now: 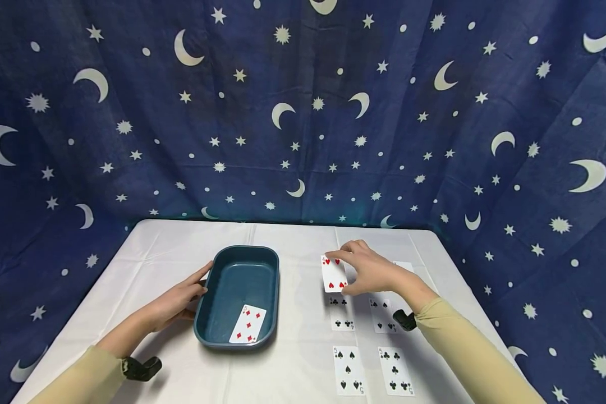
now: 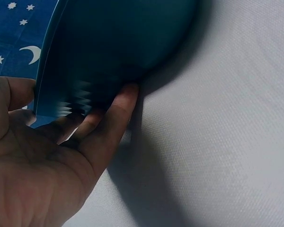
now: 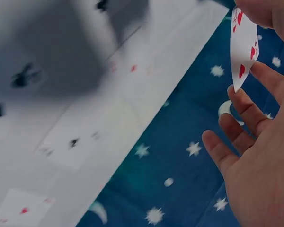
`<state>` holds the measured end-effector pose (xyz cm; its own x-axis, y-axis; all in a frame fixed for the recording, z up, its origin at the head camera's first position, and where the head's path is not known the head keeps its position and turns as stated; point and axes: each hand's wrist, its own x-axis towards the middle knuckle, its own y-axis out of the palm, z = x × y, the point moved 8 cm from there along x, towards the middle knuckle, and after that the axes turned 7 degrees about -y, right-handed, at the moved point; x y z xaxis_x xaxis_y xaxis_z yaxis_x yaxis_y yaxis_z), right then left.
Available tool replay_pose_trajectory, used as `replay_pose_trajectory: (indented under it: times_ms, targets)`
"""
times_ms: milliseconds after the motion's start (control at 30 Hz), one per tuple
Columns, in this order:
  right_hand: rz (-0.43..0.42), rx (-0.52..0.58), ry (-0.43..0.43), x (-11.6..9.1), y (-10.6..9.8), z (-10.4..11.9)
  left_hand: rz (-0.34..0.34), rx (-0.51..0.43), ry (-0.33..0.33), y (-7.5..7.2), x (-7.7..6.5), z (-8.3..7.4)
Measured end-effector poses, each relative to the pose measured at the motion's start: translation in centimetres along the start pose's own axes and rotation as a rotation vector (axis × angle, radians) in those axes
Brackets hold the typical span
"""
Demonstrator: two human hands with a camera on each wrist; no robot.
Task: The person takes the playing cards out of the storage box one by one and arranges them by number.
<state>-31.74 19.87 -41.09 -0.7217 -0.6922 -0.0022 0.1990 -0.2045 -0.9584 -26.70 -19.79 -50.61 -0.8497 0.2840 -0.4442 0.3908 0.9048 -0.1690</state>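
My right hand [image 1: 371,272] pinches a four of hearts card [image 1: 334,276] between thumb and fingers. The card is held above the table, face towards the head camera; the right wrist view shows it standing edge-up and slightly bent. At the left, my left hand [image 1: 178,300] touches the outer left side of a dark teal tray [image 1: 274,280], its fingers fairly straight against the wall and rim. A five of diamonds [image 1: 247,324] lies face up inside the tray, near its front end.
Below the held card lie a four of clubs [image 1: 341,314] and a four of spades [image 1: 379,322]. Nearer are a five of spades [image 1: 349,370] and a five of clubs [image 1: 396,371]. Another card [image 1: 405,266] is mostly hidden behind my right hand. A starry curtain [image 1: 303,140] hangs behind the table.
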Motion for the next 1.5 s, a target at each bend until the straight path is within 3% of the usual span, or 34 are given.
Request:
replay_pose_trajectory:
  times_ms: [467,867,1100,1500]
  targets:
    - [-0.075,0.015,0.093,-6.4,0.7,-4.9,0.005,-0.003,0.003,0.1,0.1,0.0]
    - [-0.137,0.038,0.170,-11.5,-0.2,-8.4,0.005,-0.002,0.005,0.1,0.1,-0.1]
    - [-0.102,0.039,0.252,-14.4,0.2,-10.7,0.020,0.000,0.011,0.2,0.0,-0.1]
    - [0.021,0.044,0.343,-17.9,3.7,-12.3,0.025,0.007,0.016,0.3,0.0,-0.3]
